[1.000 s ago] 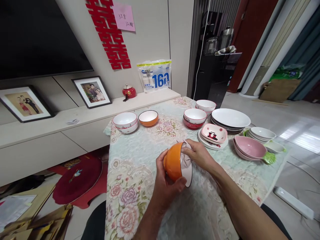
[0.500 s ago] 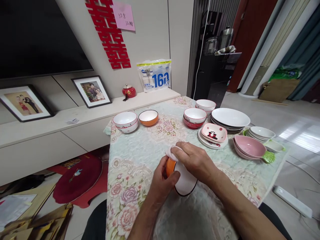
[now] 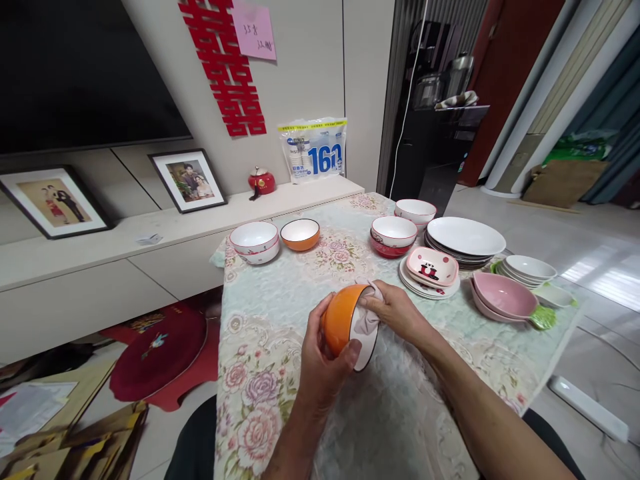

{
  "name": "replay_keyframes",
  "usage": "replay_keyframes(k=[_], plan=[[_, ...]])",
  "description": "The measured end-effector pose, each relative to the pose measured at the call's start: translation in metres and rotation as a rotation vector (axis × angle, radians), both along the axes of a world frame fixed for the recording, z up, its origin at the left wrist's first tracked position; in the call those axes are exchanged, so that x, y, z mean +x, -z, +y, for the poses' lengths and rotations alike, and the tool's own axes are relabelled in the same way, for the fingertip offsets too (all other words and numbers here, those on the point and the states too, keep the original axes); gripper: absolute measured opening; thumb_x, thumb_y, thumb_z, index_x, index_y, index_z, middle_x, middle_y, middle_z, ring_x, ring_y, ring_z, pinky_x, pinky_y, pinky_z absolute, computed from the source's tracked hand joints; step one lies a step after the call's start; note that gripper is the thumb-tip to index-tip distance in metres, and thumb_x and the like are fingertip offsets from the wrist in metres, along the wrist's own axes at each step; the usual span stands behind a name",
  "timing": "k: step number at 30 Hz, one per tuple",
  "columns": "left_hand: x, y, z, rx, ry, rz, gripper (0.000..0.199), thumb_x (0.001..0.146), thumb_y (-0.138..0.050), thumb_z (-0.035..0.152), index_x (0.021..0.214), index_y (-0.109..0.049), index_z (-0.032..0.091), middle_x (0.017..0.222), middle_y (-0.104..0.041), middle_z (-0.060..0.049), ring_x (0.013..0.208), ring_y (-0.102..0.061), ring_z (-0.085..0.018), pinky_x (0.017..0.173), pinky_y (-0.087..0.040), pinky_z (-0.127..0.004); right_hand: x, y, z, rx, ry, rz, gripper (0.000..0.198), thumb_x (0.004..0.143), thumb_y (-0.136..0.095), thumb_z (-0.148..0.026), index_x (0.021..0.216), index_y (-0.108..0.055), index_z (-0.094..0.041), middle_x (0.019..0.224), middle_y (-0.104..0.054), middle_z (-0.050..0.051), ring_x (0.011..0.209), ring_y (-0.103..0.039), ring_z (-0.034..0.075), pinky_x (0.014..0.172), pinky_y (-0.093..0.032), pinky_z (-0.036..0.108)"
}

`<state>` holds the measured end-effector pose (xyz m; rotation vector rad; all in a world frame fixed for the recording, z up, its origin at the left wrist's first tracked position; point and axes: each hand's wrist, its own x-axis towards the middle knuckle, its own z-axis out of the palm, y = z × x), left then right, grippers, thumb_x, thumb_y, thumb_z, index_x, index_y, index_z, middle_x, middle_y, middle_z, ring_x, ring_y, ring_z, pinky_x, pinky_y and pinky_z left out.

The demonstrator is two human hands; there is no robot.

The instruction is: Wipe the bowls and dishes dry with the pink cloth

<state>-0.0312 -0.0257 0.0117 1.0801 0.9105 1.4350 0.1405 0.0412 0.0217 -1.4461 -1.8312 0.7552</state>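
My left hand (image 3: 325, 357) grips an orange bowl (image 3: 344, 319) by its outside, the thumb over the near rim. The bowl is tipped on its side above the table, its white inside facing right. In my right hand (image 3: 395, 310) a pale cloth (image 3: 369, 319) is pinched against the inside of the bowl near its far rim. Some of my right fingertips are hidden by the cloth. Beyond my hands, a second orange bowl (image 3: 300, 235) stands upright beside two stacked white bowls with red rims (image 3: 255, 241).
A floral tablecloth (image 3: 260, 420) covers the table. On its right are stacked red-rimmed bowls (image 3: 393, 235), large plates (image 3: 467, 237), a cat-print dish (image 3: 433, 267) on small plates, pink leaf-shaped bowls (image 3: 505, 297) and small white bowls (image 3: 530, 268). A cabinet (image 3: 200, 223) runs behind.
The bowl has turned so more of its orange outside shows. My right hand has moved from over the top rim, bringing the cloth to the inside.
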Motion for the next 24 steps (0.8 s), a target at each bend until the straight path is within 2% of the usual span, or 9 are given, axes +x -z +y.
replay_keyframes(k=[2,4,6,9,14,16,19,22,24], plan=[[0.002,-0.001,-0.001,-0.004,0.044,-0.025,0.076,0.069,-0.082,0.038,0.135,-0.046,0.023,0.143,-0.056,-0.014,0.130,-0.055,-0.034,0.104,-0.048,-0.043,0.002,0.001,0.000,0.055,0.020,-0.016,0.018,0.090,-0.056,-0.034,0.079,-0.056,-0.020,0.073,-0.062,-0.001,0.068,-0.057,0.016,0.061,-0.041,0.025],[0.005,-0.003,-0.002,-0.022,0.095,-0.054,0.082,0.066,-0.084,0.038,0.137,-0.044,0.024,0.141,-0.057,-0.014,0.127,-0.057,-0.034,0.100,-0.051,-0.042,0.004,-0.001,-0.002,0.204,0.051,-0.101,0.014,0.092,-0.053,-0.028,0.081,-0.058,-0.020,0.077,-0.064,0.001,0.070,-0.058,0.017,0.064,-0.042,0.026],[0.007,-0.003,-0.003,-0.058,0.146,-0.070,0.087,0.064,-0.085,0.039,0.139,-0.043,0.024,0.142,-0.056,-0.014,0.127,-0.056,-0.035,0.099,-0.051,-0.044,0.004,-0.008,-0.008,0.385,0.049,-0.232,0.011,0.093,-0.050,-0.021,0.093,-0.062,-0.019,0.088,-0.068,0.005,0.078,-0.061,0.019,0.067,-0.044,0.028],[0.005,-0.003,-0.002,-0.121,0.187,-0.078,0.088,0.066,-0.084,0.043,0.142,-0.044,0.022,0.145,-0.054,-0.015,0.130,-0.054,-0.037,0.105,-0.047,-0.047,0.000,-0.021,-0.020,0.584,-0.023,-0.446,0.023,0.095,-0.046,-0.012,0.110,-0.062,-0.018,0.100,-0.068,0.010,0.084,-0.064,0.019,0.068,-0.046,0.027],[0.000,0.001,0.001,-0.160,0.209,-0.086,0.078,0.070,-0.081,0.043,0.139,-0.050,0.021,0.138,-0.061,-0.013,0.128,-0.055,-0.037,0.107,-0.044,-0.049,-0.015,-0.035,-0.035,0.773,-0.188,-0.587,0.023,0.102,-0.041,-0.018,0.110,-0.062,-0.017,0.095,-0.068,0.009,0.082,-0.064,0.018,0.070,-0.049,0.028],[0.000,0.003,0.001,-0.174,0.171,-0.060,0.071,0.071,-0.080,0.041,0.134,-0.056,0.019,0.134,-0.064,-0.013,0.126,-0.057,-0.037,0.105,-0.046,-0.049,-0.017,-0.033,-0.033,0.764,-0.188,-0.549,0.023,0.102,-0.040,-0.018,0.110,-0.062,-0.016,0.096,-0.068,0.009,0.084,-0.064,0.018,0.072,-0.050,0.028],[0.001,0.005,0.002,-0.163,0.050,-0.030,0.069,0.070,-0.080,0.040,0.131,-0.059,0.017,0.136,-0.064,-0.014,0.128,-0.056,-0.037,0.107,-0.045,-0.047,-0.013,-0.025,-0.024,0.653,-0.119,-0.432,0.022,0.099,-0.043,-0.015,0.112,-0.061,-0.017,0.100,-0.068,0.010,0.090,-0.064,0.019,0.074,-0.051,0.028],[0.001,0.003,0.001,-0.153,-0.029,-0.022,0.074,0.068,-0.082,0.040,0.134,-0.058,0.018,0.138,-0.062,-0.014,0.128,-0.056,-0.036,0.107,-0.046,-0.045,-0.007,-0.015,-0.013,0.472,-0.038,-0.298,0.022,0.094,-0.048,-0.016,0.112,-0.061,-0.018,0.104,-0.068,0.011,0.096,-0.064,0.022,0.077,-0.050,0.031],[0.001,0.002,0.001,-0.146,-0.076,-0.026,0.076,0.067,-0.082,0.041,0.135,-0.057,0.018,0.140,-0.061,-0.014,0.128,-0.056,-0.036,0.106,-0.046,-0.045,-0.006,-0.009,-0.008,0.294,0.002,-0.202,0.016,0.093,-0.051,-0.022,0.104,-0.062,-0.019,0.097,-0.069,0.008,0.089,-0.065,0.021,0.075,-0.049,0.031]])
